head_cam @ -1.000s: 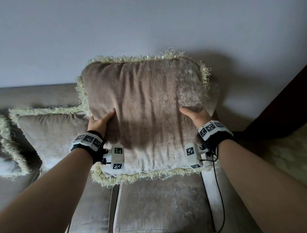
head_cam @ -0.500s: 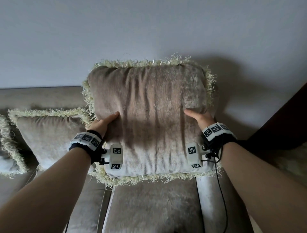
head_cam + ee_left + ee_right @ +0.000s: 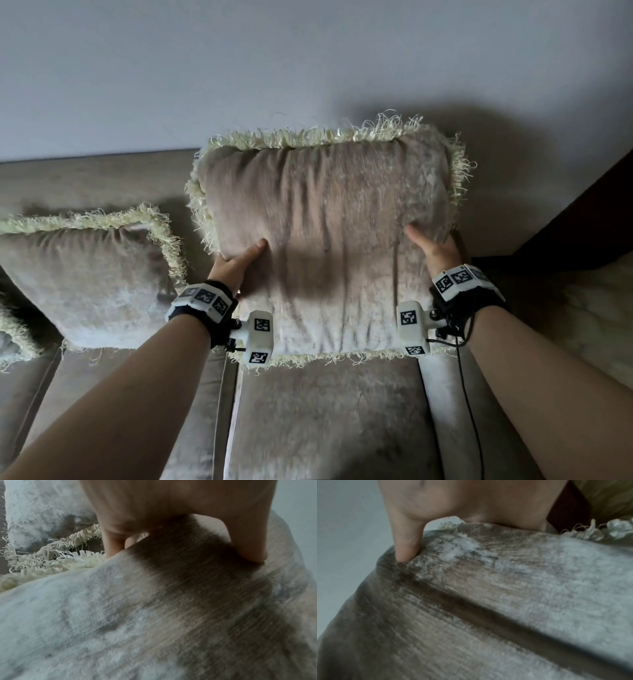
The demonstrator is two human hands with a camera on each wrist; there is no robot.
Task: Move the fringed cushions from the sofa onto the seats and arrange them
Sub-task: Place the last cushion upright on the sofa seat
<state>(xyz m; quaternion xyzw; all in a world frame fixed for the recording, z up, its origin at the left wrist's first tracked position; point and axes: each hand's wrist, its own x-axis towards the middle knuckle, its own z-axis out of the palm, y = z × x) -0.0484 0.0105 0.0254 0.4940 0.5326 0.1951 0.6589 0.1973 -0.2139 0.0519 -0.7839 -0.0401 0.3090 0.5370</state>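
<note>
Between the two hands, a fringed cushion point(image 3: 325, 240) is being held upright over the right-hand sofa seat point(image 3: 329, 418), its face turned toward the person and its slightly longer side running left to right. The left hand point(image 3: 236, 263) is gripping its left edge, thumb on the front and fingers behind; the right hand point(image 3: 435, 250) is clamping the right edge likewise. Just left of the grip, a second cushion point(image 3: 85, 277) is leaning against the sofa back point(image 3: 96, 181). Compared with a second ago, the held cushion is sitting lower and further right, its bottom fringe now at the seat's rear.
</note>
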